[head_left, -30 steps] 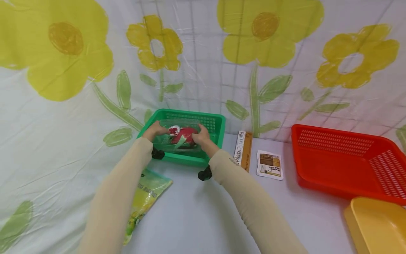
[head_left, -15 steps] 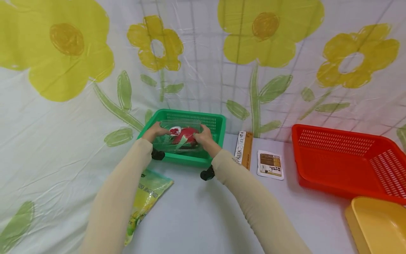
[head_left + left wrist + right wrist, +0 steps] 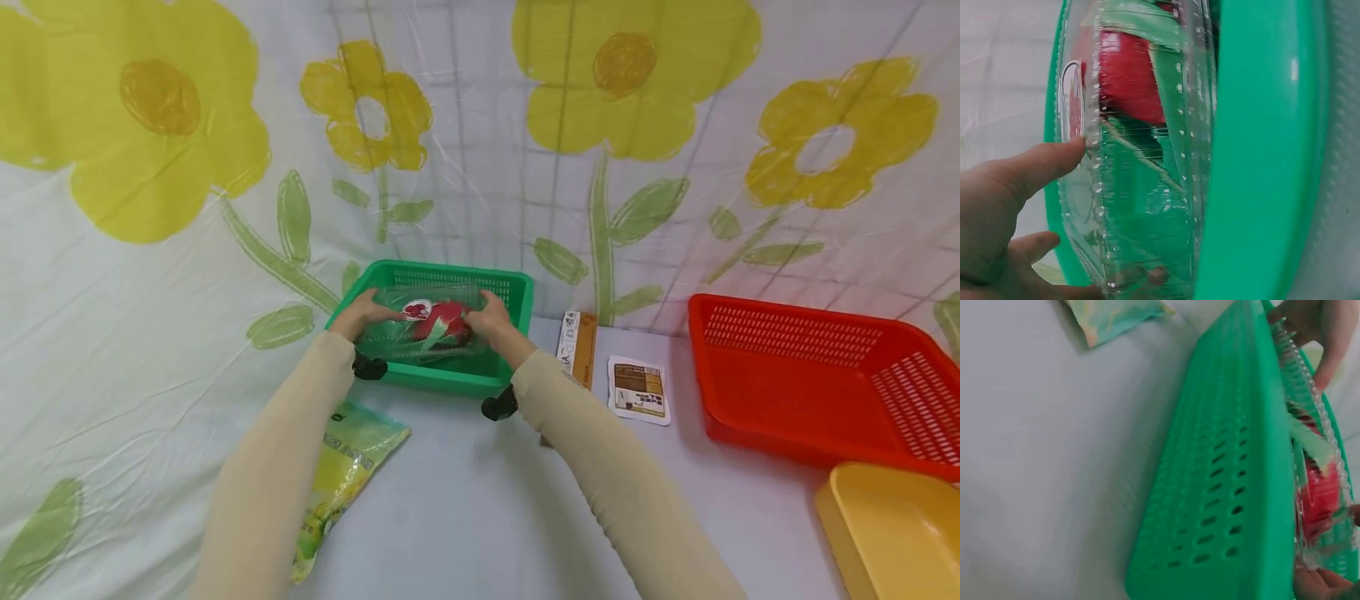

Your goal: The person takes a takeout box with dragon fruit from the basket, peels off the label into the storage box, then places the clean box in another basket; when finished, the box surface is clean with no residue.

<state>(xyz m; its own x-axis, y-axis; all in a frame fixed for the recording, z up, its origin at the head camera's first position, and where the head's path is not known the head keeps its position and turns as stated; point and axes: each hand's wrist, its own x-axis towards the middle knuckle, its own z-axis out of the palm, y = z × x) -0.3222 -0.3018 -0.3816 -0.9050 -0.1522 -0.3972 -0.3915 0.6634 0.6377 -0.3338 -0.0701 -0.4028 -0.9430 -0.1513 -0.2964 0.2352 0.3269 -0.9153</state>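
Nearest, a green-and-yellow packet (image 3: pixel 348 458) lies on the desk (image 3: pixel 442 500). Beyond it, the left hand (image 3: pixel 363 315) and right hand (image 3: pixel 495 322) grip opposite ends of a clear container (image 3: pixel 393 340), fingers clamped on it, with something red (image 3: pixel 450 315) inside. The container is within the green basket (image 3: pixel 427 379); whether it rests on the bottom is hard to tell. Over the last half second it has slid slightly rightward, and the right sleeve (image 3: pixel 600 454) now hides more of the long box (image 3: pixel 580 346). I'd judge this a small adjustment of position, neither hand having let go.
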